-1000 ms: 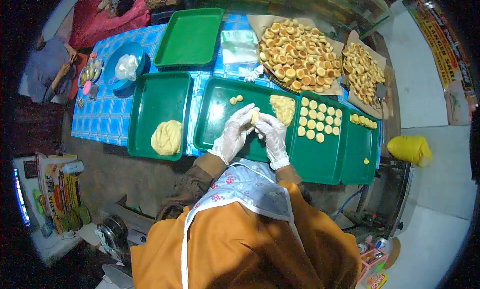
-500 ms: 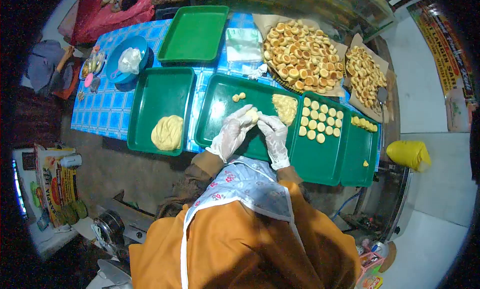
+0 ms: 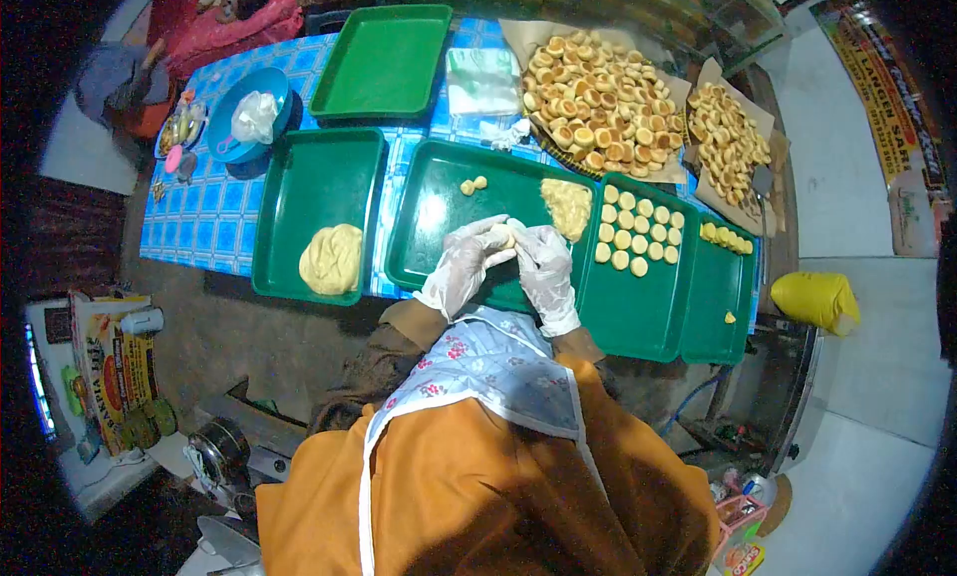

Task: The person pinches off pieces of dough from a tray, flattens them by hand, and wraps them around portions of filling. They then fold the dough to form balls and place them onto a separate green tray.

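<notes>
Both my hands wear thin translucent gloves and meet over the near part of a green tray (image 3: 424,192). My left hand (image 3: 465,265) is closed on a small piece of dough (image 3: 510,243), mostly hidden by the fingers. From the other side, my right hand (image 3: 547,273) presses its fingertips onto the same piece. Two small dough balls (image 3: 473,185) lie farther back in this tray. Just beyond my right hand rests a rough, pale dough lump (image 3: 567,207). Rows of flat round dough pieces (image 3: 639,233) sit in the tray on the right.
A smooth dough mass (image 3: 331,260) lies in the left tray (image 3: 321,157). Behind stand another green tray (image 3: 384,58) and a blue bowl (image 3: 269,86) holding a plastic bag. Browned round pastries (image 3: 603,103) are heaped on paper at the back right. A yellow bag (image 3: 814,303) is at far right.
My fingers have drawn closer together and now cover more of the dough piece. The view has shifted slightly; the trays and their contents look the same.
</notes>
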A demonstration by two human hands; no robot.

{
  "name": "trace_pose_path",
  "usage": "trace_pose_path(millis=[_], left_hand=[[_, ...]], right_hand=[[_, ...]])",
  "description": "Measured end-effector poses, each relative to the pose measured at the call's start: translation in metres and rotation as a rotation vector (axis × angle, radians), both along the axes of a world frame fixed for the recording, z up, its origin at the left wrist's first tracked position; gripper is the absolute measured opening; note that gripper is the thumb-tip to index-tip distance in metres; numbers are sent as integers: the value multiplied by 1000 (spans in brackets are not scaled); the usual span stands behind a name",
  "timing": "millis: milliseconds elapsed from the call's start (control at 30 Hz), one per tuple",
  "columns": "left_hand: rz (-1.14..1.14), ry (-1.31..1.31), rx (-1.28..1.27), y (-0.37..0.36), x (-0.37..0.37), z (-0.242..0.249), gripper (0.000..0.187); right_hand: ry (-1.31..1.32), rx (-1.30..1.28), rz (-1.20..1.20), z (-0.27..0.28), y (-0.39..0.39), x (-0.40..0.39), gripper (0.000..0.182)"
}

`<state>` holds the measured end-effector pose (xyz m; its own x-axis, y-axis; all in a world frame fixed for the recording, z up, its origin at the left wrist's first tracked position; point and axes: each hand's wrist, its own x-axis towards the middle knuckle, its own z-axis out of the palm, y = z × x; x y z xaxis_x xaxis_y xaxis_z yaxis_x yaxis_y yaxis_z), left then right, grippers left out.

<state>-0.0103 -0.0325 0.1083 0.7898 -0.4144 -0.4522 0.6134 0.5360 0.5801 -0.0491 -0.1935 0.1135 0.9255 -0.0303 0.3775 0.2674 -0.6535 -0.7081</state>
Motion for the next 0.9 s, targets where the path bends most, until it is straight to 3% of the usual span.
trace_pose_path(millis=[33,100,233,300,533,633,733,833,900], left_hand=[[-20,-58,-33,2,-1,0,34],[-57,-176,-96,8,-5,0,36],[-36,-160,-52,8,-5,-2,35],[-21,-114,-88,6,-5,3,34],[-7,-177,184,-1,-1,3,36],[56,-212,267,-7,-3,4,38],[93,-213,263,-8,-3,0,38],[57,-186,273,-3,1,2,38],[36,-169,198,-2,1,2,38]], right_hand=[[-18,-39,-1,0,0,-1,27],[30,226,-9,-3,2,-1,26],[263,621,-96,8,3,0,24],[212,544,-64,7,3,2,23],[120,298,-49,-4,1,6,22],[91,411,-104,-7,9,6,21],[501,785,-178,9,8,7,22],[387,731,-113,8,7,6,24],[333,505,-100,6,6,5,25]])
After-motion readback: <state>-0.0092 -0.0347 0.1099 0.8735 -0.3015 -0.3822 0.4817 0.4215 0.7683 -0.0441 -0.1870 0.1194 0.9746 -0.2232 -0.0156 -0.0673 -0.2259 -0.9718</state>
